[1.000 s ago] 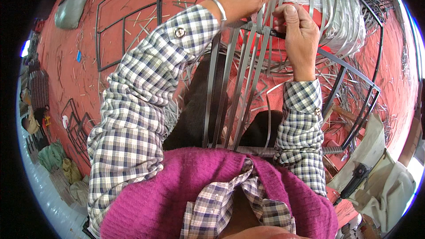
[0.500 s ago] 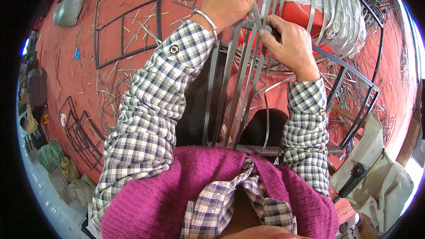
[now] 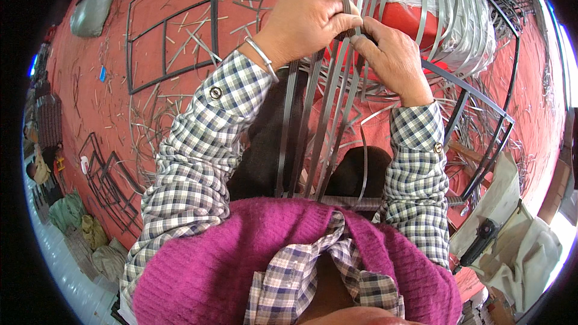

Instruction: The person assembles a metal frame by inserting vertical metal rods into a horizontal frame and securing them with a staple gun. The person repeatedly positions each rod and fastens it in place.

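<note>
My left hand (image 3: 308, 17), with a silver bangle on the wrist, is closed over the top of several long grey flat strips (image 3: 313, 120) that run down toward my lap. My right hand (image 3: 390, 54) pinches the same strips just right of the left hand, fingertips touching. The strips are strung on a dark metal frame (image 3: 481, 102) whose lower bar (image 3: 355, 202) lies across my knees. More grey strips (image 3: 445, 6) fan out beyond my hands over a red and white bundle.
An empty dark metal frame (image 3: 171, 30) lies on the red floor at the upper left, with strip offcuts (image 3: 150, 126) scattered round it. Smaller frames (image 3: 105, 180) and sacks lie at the left. A black tool (image 3: 478, 242) rests on pale sheeting at the lower right.
Both hands have drawn closer together on the strips. The left hand has shifted toward the right hand and closed more tightly over them.
</note>
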A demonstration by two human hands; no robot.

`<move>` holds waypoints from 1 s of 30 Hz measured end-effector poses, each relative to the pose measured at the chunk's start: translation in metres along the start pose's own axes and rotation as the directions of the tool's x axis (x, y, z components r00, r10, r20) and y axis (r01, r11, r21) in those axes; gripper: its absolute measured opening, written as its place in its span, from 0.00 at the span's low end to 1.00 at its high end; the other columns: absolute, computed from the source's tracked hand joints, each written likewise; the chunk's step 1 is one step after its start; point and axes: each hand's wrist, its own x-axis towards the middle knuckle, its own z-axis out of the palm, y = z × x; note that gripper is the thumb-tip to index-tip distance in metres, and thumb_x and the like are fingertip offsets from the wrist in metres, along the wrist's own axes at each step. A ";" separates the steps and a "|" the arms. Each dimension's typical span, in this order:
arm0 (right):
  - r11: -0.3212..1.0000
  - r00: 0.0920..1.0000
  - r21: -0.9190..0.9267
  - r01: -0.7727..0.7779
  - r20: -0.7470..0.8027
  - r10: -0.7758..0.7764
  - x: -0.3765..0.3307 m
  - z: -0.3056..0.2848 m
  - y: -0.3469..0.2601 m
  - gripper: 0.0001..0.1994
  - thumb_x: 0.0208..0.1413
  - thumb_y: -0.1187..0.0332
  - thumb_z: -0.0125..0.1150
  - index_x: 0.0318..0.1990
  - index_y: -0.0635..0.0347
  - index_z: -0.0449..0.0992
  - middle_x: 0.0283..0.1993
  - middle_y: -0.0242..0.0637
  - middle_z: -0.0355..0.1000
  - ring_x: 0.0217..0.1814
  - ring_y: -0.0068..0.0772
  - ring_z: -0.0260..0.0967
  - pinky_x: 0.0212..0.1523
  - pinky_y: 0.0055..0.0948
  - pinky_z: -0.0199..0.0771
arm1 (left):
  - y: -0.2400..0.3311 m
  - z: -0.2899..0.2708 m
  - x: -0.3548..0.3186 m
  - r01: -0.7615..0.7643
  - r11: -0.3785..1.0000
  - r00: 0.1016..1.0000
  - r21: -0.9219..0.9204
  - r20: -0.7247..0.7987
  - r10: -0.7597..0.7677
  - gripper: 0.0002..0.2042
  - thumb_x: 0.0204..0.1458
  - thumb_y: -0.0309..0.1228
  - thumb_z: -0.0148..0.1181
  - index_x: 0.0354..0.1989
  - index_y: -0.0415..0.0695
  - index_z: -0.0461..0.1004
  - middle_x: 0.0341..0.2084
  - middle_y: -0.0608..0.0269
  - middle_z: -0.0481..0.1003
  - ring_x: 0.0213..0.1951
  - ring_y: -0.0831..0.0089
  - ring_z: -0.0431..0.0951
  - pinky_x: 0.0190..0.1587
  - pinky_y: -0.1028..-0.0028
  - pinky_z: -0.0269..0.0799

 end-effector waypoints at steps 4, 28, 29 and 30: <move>0.995 0.999 0.090 -0.032 0.029 0.029 -0.002 -0.003 0.003 0.14 0.52 0.58 0.48 0.40 0.55 0.74 0.28 0.47 0.72 0.34 0.54 0.70 0.35 0.46 0.67 | 0.006 0.005 0.000 0.007 0.998 1.000 0.064 0.028 -0.009 0.07 0.51 0.35 0.56 0.28 0.46 0.76 0.25 0.67 0.75 0.31 0.67 0.74 0.41 0.69 0.66; 0.977 0.969 -0.138 -0.165 -0.206 0.135 0.004 0.020 0.010 0.21 0.55 0.59 0.45 0.57 0.49 0.62 0.26 0.50 0.73 0.30 0.54 0.72 0.31 0.49 0.69 | 0.019 0.012 0.018 -0.073 0.977 0.997 0.199 0.052 0.064 0.04 0.46 0.35 0.59 0.25 0.51 0.76 0.25 0.68 0.74 0.30 0.69 0.73 0.33 0.68 0.65; 0.986 0.965 -0.111 -0.122 -0.246 0.092 0.005 0.021 0.011 0.21 0.56 0.59 0.44 0.57 0.49 0.61 0.26 0.50 0.73 0.30 0.54 0.72 0.31 0.49 0.69 | 0.018 0.011 0.018 -0.023 0.972 0.998 0.234 0.069 0.007 0.04 0.45 0.35 0.59 0.25 0.51 0.76 0.25 0.68 0.74 0.29 0.69 0.72 0.34 0.67 0.65; 0.987 0.966 -0.098 -0.126 -0.240 0.100 0.005 0.022 0.011 0.21 0.55 0.63 0.43 0.58 0.49 0.61 0.25 0.51 0.73 0.29 0.54 0.72 0.30 0.49 0.69 | 0.015 0.013 0.022 -0.029 0.986 0.999 0.166 0.024 0.026 0.07 0.47 0.38 0.57 0.23 0.51 0.77 0.23 0.65 0.75 0.28 0.67 0.72 0.38 0.65 0.63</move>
